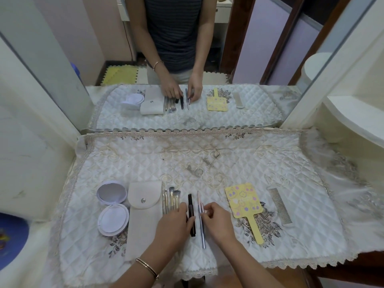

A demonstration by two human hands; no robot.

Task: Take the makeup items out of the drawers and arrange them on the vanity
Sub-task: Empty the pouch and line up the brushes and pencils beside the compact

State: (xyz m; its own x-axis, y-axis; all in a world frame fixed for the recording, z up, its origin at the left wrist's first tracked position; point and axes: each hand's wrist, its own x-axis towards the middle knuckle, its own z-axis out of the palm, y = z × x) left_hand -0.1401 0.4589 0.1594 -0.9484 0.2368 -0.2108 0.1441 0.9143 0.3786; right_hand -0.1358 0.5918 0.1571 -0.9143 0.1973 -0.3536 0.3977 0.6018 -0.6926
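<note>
On the quilted white vanity cloth lie an open lilac compact, a beige snap pouch, several small makeup brushes, a black mascara tube and a thin silver-pink pencil. My left hand lies over the lower ends of the brushes and its fingers touch the black tube's left side. My right hand pinches the silver-pink pencil near its middle with thumb and fingertips.
A yellow hand mirror with a long handle lies to the right, and a metal comb beyond it. A big wall mirror stands behind the cloth. White shelves rise at right, a blue object at far left.
</note>
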